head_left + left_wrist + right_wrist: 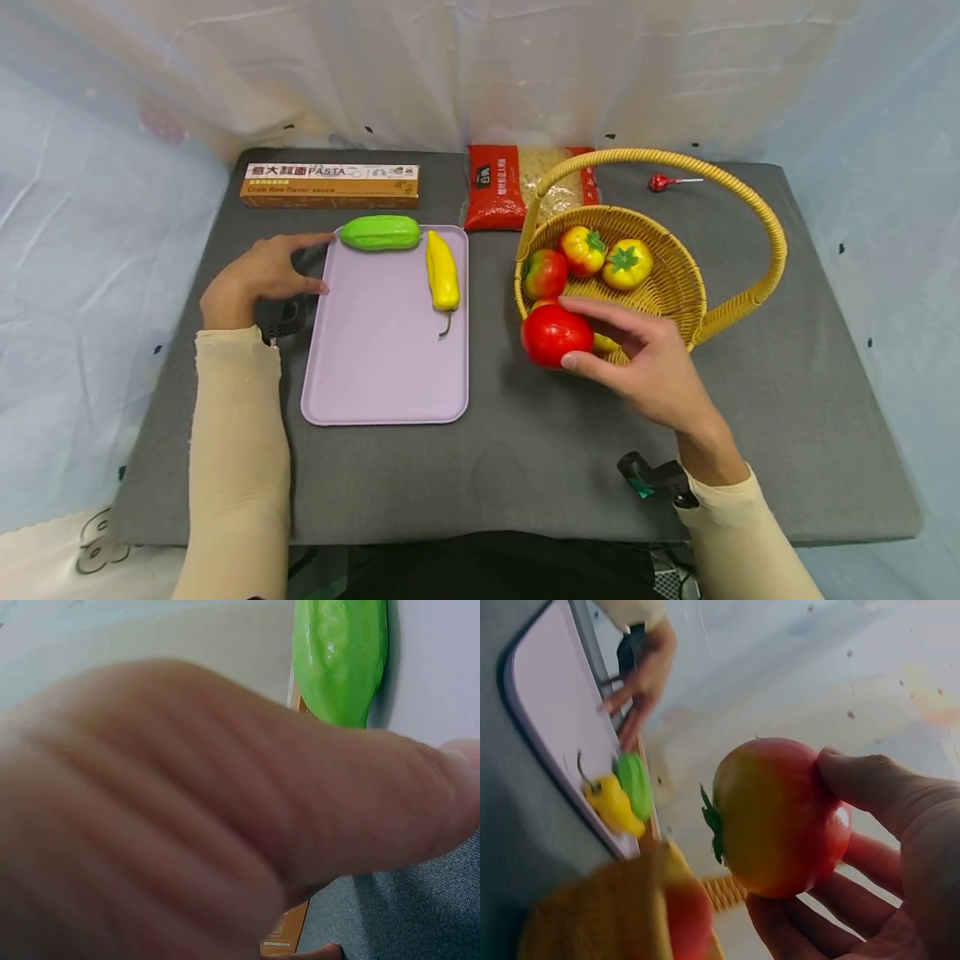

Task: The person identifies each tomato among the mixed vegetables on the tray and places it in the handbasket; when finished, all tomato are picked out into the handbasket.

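Observation:
My right hand (pixel 651 365) holds a red tomato (pixel 557 337) between thumb and fingers, above the near left rim of a wicker basket (pixel 678 312). In the right wrist view the tomato shows a yellowish side and a green calyx (pixel 713 825). Several more red and yellow tomatoes (pixel 628 264) lie in the basket. My left hand (pixel 258 271) is at the left edge of a lilac tray (pixel 386 358), thumb and index finger spread, fingertips right at the rim. On the tray are a green, ridged vegetable (pixel 380 232) and a yellow pepper (pixel 442 275) with a stem.
A pasta box (pixel 330 185) lies behind the tray. Behind the basket is a red bag of pasta (pixel 493 187), partly overlapped by the tall basket handle (pixel 776 242). A red lollipop (pixel 660 182) lies at the back right. Plastic sheeting hangs around the grey table (pixel 495 492).

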Motion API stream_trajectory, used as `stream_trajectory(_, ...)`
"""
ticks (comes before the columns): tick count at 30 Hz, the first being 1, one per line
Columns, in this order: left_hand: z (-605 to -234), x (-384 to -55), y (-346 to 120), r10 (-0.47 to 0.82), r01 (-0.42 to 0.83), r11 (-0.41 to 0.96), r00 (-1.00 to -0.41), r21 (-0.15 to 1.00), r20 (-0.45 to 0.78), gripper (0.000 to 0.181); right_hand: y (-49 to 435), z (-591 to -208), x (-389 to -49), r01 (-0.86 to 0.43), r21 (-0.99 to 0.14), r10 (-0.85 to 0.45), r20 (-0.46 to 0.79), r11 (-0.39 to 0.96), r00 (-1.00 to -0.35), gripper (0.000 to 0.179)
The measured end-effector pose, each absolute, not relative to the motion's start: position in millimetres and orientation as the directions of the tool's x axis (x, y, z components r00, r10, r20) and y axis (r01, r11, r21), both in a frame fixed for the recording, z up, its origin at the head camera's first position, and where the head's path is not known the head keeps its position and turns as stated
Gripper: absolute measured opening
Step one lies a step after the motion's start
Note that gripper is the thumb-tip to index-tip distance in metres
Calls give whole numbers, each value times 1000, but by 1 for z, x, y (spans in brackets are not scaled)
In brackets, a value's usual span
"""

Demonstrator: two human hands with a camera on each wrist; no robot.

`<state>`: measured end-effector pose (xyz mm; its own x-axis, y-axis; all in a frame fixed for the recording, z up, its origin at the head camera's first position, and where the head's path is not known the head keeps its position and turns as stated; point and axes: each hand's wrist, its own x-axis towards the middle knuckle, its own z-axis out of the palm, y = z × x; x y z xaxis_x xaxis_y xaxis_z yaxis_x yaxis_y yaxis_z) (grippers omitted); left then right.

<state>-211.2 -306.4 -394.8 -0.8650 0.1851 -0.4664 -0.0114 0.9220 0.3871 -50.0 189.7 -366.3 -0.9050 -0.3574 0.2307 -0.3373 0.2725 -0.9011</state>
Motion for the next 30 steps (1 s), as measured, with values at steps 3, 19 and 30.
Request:
stream_trajectory(3,-394,-211,-305,181,-16,923,-865,385,-469,93,206,-363,-46,-336,-880,-337,221,335,-915,66)
stream_trajectory(19,-396,-211,-307,160,-42,923,-861,383,-482,93,212,-374,-59,-283,-796,-324,117,535,-939,56)
stream_trajectory(30,-395,-211,-306,167,-31,923,-865,383,-473,93,195,-376,-71,-366,-742,-309,222,561,-925,57)
